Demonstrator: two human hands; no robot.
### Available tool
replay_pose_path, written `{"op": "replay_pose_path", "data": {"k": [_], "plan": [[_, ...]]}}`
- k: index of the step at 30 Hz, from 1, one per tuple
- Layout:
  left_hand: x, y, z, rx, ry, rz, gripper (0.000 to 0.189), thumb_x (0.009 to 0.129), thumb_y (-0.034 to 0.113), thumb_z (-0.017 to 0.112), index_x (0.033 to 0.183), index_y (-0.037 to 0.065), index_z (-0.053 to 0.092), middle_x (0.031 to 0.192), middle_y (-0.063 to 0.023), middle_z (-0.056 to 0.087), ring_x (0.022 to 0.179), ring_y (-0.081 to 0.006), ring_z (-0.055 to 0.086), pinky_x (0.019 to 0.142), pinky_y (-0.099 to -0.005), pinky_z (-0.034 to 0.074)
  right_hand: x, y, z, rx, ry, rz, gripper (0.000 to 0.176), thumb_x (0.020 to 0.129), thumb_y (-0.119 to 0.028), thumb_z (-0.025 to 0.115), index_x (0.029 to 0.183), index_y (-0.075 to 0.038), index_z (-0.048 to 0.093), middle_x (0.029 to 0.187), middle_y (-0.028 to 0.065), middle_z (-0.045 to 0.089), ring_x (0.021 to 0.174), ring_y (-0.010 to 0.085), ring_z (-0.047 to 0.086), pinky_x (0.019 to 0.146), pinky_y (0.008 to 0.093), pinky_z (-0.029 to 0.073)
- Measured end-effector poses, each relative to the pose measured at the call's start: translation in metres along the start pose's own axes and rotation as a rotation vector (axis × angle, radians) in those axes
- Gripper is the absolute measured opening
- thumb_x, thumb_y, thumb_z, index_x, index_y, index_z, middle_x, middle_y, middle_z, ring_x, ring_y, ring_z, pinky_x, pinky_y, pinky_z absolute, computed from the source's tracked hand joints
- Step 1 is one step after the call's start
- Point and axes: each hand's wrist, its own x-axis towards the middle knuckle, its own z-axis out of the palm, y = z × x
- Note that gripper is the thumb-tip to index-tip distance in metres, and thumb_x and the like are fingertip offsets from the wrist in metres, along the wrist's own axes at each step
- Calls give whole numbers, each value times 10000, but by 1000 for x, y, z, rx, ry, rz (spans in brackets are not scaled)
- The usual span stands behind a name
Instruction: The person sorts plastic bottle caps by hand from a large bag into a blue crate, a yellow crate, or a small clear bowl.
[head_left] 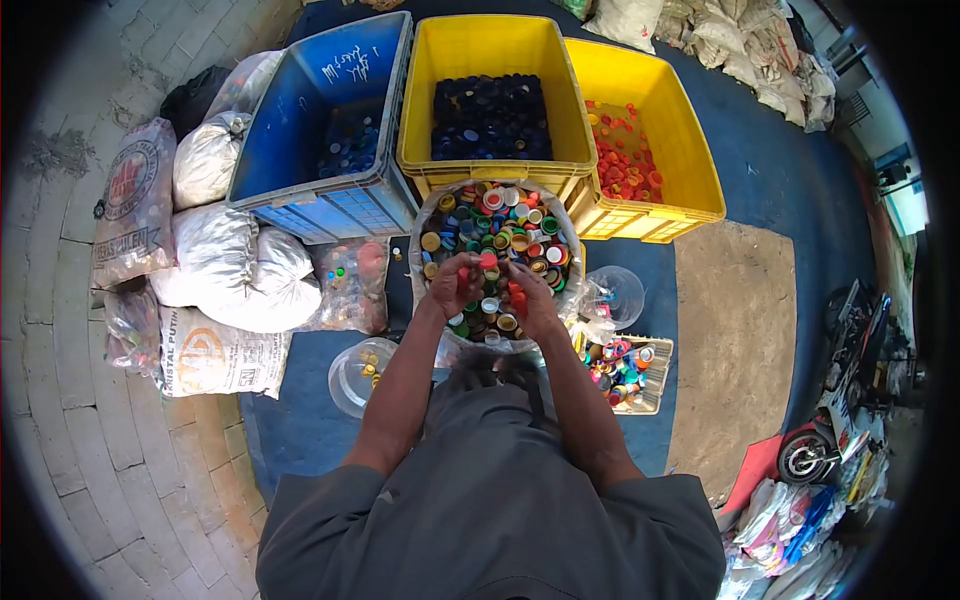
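Observation:
Both hands are over an open sack (573, 222) full of mixed coloured bottle caps (500, 240). My left hand (456, 284) is curled around red caps. Close beside it, my right hand (532, 300) has its fingers wrapped round red caps too. One red cap (488, 260) shows between the two hands; which fingers bear it I cannot tell. Behind the sack, a yellow crate (500, 172) holds dark caps, a blue crate (310, 195) at the left holds blue caps, and another yellow crate (690, 150) at the right holds red and orange caps.
Clear round tubs stand left (345, 380) and right (625, 295) of the sack. A small basket (655, 375) of mixed caps is at the right. Filled sacks (225, 260) line the left side. A motorcycle (810, 455) stands at the far right.

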Motion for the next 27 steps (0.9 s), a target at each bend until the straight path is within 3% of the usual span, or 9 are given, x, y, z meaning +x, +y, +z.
{"op": "replay_pose_path", "data": {"k": [4,10,19,22,25,27], "plan": [[3,-10,6,85,-21,-61,166,828,311,632,839,156,572,652,49,501,540,-69,475,434,-189,328,4,2,8,-37,-44,-50,252,909,-244,640,1091,-71,617,821,-22,620,595,42,520,463,189,387],[-7,-9,30,104,164,-139,388,845,535,622,933,159,586,718,31,587,568,-78,526,426,-178,331,3,-1,0,-114,-15,-51,270,908,-294,640,1035,-56,631,837,0,663,590,30,525,467,179,381],[-4,-17,46,314,29,-146,328,863,498,629,928,180,586,772,31,603,604,-56,536,431,-189,355,-11,-24,-7,-557,73,-89,329,885,-359,660,960,-38,660,750,7,647,572,26,517,462,192,367],[-2,-17,48,416,122,-216,298,889,446,613,976,161,603,817,22,614,609,-61,546,439,-187,388,-2,-16,-23,-840,32,-258,316,894,-344,652,923,-30,659,678,-14,597,571,45,524,488,204,380],[8,-25,40,237,43,-160,318,906,395,596,1051,111,608,869,-2,633,622,-77,565,461,-204,447,-9,-24,-31,-412,81,-79,387,921,-395,594,989,-17,639,721,-2,595,609,81,541,550,231,439],[13,-28,37,64,26,-146,311,913,324,577,1104,78,593,893,-19,633,651,-97,579,510,-230,486,-10,-27,-36,60,80,-33,416,946,-415,522,1052,-19,595,793,26,579,685,124,554,607,270,471]]}}
